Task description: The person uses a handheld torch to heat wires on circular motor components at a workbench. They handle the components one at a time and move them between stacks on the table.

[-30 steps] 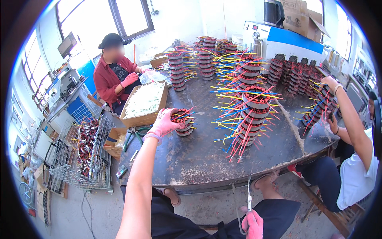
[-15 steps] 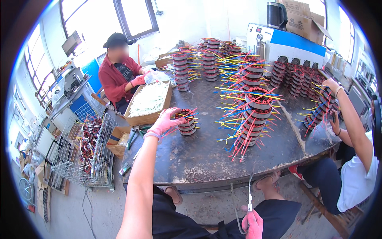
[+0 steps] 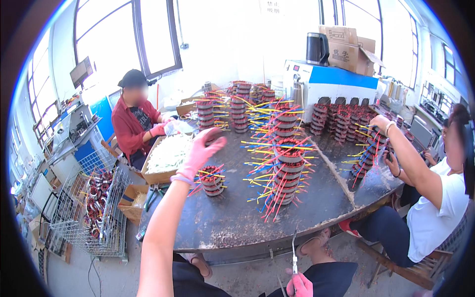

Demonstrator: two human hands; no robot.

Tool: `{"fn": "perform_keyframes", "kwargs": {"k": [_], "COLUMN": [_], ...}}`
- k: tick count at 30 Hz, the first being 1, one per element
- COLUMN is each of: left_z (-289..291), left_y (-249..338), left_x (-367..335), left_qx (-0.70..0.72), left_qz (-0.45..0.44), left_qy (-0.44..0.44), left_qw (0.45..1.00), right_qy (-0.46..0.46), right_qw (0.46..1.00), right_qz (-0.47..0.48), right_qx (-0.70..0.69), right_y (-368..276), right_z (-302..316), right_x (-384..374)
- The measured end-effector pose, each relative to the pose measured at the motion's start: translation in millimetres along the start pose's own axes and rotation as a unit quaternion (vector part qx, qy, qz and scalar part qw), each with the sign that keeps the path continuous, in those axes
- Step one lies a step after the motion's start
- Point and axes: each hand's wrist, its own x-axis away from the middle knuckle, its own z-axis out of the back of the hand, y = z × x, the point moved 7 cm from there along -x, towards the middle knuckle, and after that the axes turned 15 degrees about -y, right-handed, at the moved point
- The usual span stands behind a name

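Left hand [image 3: 202, 151] in pink glove hovers open-fingered, holding nothing, just above short stack of wound coils [image 3: 212, 179] on the dark table [image 3: 237, 222]. Right hand [image 3: 298, 285] is closed on a thin metal tool [image 3: 294, 252]. Stack looks heavy, rigid; grip the metal rim, not the loose wires

My left hand [image 3: 200, 151] pink-gloved, fingers spread, above short coil stack [image 3: 212, 179] on desk [image 3: 232, 218]. My right hand [image 3: 299, 285] grips thin tool [image 3: 294, 251] below desk edge.
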Motion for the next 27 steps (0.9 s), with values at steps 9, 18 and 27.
{"fn": "perform_keyframes", "kwargs": {"k": [9,18,27], "left_z": [-173,-167,-79], "left_y": [91,97,116], "left_x": [-59,-61,71], "left_qx": [-0.323,-0.183,-0.251], "left_qz": [-0.101,-0.063,-0.119], "left_qy": [-0.319,-0.267,-0.181], "left_qw": [0.885,0.944,0.944], "right_qy": [0.018,0.015,0.000], "right_qw": [0.998,0.997,0.998], "right_qz": [0.050,0.061,0.011], "right_qx": [-0.015,0.044,0.064], "right_y": [2,-19,-8], "right_z": [18,12,-11], "right_x": [6,20,15]}}
